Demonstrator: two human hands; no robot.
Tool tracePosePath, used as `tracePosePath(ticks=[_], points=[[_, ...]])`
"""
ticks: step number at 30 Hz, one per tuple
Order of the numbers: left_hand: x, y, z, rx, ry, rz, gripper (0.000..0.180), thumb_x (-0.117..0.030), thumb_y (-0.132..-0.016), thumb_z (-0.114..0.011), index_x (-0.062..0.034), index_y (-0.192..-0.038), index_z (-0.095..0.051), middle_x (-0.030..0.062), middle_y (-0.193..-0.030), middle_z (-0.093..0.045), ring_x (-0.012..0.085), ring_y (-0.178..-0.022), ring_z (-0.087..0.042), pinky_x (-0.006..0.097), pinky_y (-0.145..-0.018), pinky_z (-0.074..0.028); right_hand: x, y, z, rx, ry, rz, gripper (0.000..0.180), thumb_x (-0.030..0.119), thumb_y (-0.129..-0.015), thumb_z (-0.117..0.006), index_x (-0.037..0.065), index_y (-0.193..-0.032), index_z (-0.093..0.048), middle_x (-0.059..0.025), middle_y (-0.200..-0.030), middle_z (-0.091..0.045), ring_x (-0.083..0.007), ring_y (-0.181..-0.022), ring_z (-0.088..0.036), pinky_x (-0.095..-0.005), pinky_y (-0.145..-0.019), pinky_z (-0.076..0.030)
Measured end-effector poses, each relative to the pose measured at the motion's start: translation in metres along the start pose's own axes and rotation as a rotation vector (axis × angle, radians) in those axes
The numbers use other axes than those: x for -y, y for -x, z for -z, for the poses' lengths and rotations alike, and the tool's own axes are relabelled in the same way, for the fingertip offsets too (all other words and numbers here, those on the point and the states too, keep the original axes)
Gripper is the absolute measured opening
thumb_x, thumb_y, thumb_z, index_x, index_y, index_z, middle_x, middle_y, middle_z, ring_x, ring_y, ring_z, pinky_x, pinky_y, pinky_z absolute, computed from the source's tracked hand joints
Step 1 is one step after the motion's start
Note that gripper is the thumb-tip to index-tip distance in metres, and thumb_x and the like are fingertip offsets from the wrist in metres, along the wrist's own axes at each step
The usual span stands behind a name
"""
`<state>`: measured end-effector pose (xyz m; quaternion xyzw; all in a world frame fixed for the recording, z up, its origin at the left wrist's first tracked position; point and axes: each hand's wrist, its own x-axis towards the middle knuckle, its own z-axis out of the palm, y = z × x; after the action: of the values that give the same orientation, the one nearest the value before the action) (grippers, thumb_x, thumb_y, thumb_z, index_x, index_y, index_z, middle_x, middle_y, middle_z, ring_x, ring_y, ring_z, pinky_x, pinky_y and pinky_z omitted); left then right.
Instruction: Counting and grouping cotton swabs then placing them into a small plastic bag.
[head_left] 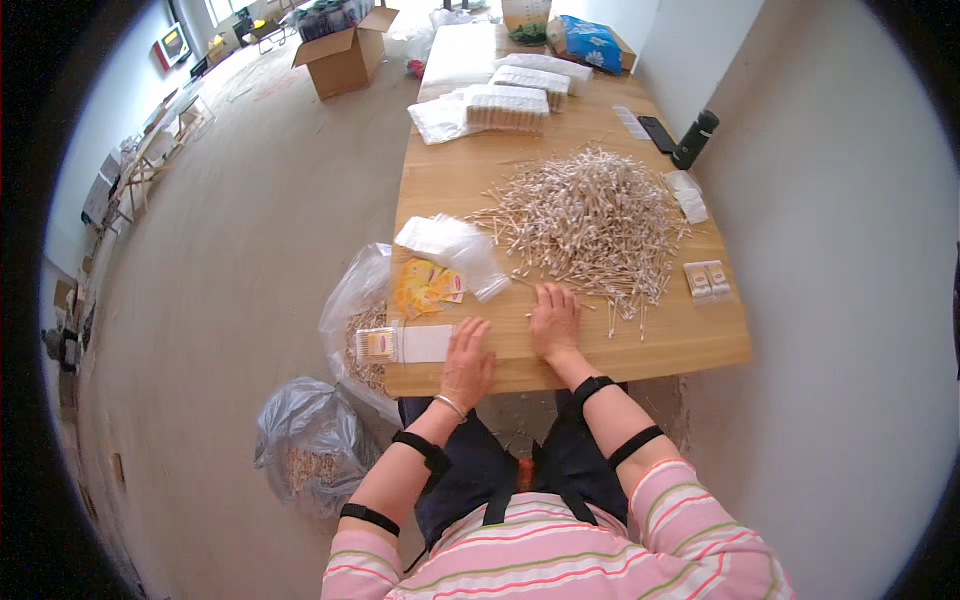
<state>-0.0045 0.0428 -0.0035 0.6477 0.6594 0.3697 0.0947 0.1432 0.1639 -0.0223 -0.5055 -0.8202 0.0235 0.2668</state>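
Note:
My left hand (pixel 466 362) lies flat on the wooden table (pixel 690 345) near its front edge, fingers apart, holding nothing. Just left of it rests a small clear packet of cotton swabs with a white card (pixel 405 344). My right hand (pixel 555 321) rests palm down beside it, fingers spread, its fingertips at the near rim of a big heap of loose cotton swabs (pixel 590 222). Yellow paper labels (pixel 425 287) and a bundle of empty clear bags (pixel 455 248) sit beyond my left hand.
Two small filled packets (pixel 708 280) lie at the right edge. Farther back are stacked swab packs (pixel 508 108), a phone (pixel 657 134) and a dark bottle (pixel 695 140). Plastic bags of swabs (pixel 355 320) (pixel 310 445) stand on the floor at left. A cardboard box (pixel 343 57) is far off.

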Motion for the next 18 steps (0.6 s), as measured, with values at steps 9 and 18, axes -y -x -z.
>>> tracePosePath(ticks=[9, 18], points=[[-0.031, -0.027, -0.06, 0.101, -0.085, -0.059, 0.057, -0.011, -0.077, -0.064, -0.0002, -0.13, -0.043, 0.0185, -0.137, -0.04, 0.0354, -0.132, -0.03, 0.043, -0.111, -0.025, -0.017, 0.045, 0.021, 0.056, -0.519, 0.096, 0.028, 0.005, -0.079, -0.056, 0.003, -0.107, -0.056, -0.0169, -0.114, -0.052, -0.0351, -0.114, -0.046, -0.0435, -0.098, -0.037], [-0.027, -0.024, -0.062, 0.122, -0.08, -0.063, 0.051, -0.019, -0.082, -0.062, -0.0085, -0.13, -0.047, 0.0138, -0.136, -0.043, 0.0329, -0.13, -0.034, 0.045, -0.11, -0.027, -0.072, 0.034, 0.053, -0.319, 0.069, -0.682, 0.036, 0.021, -0.081, -0.059, 0.005, -0.113, -0.053, -0.0133, -0.124, -0.047, -0.0367, -0.117, -0.042, -0.0492, -0.101, -0.03]])
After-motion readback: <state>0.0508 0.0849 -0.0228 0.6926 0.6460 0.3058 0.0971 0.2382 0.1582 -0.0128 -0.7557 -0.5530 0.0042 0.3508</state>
